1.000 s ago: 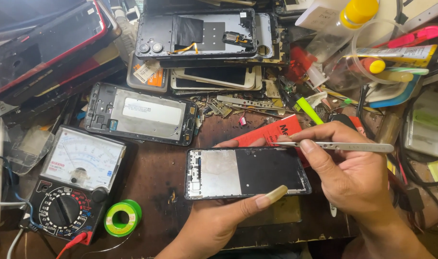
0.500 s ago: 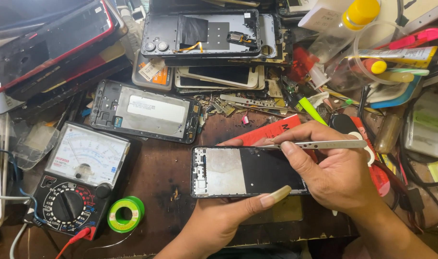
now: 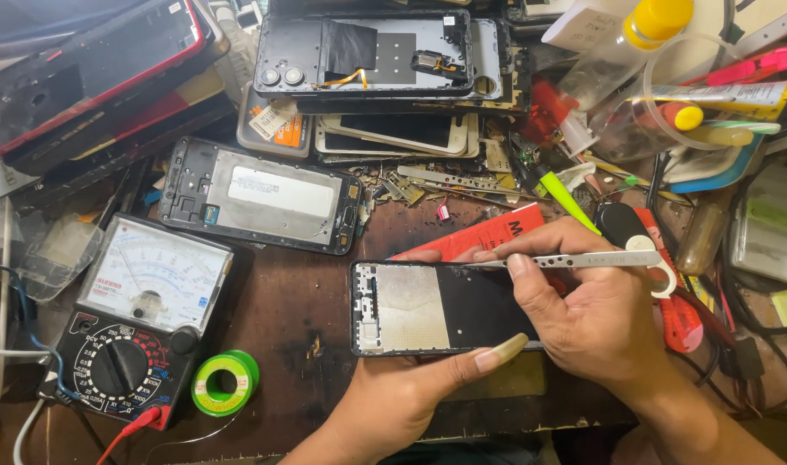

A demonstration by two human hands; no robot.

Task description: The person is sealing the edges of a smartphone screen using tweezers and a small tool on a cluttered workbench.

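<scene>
An opened phone frame (image 3: 436, 307) with a bare metal plate lies flat on the dark wooden bench. My left hand (image 3: 411, 392) comes up from below and steadies its near edge, the thumb with a long nail lying along that edge. My right hand (image 3: 587, 314) rests over the frame's right end and grips silver metal tweezers (image 3: 583, 259), held level, with their tip pointing left above the frame's far edge. A red card (image 3: 488, 234) lies just behind the frame.
An analog multimeter (image 3: 139, 319) with a red probe lead sits at the left, a green roll of tape (image 3: 225, 382) beside it. Another opened phone (image 3: 260, 195) lies behind. Stacked phone bodies (image 3: 368, 52), loose parts, glue tubes (image 3: 729, 95) and cables crowd the back and right.
The view has shifted slightly. My right hand and the tweezers have slid left along the frame's far edge, covering more of its right end. My left hand keeps its hold.
</scene>
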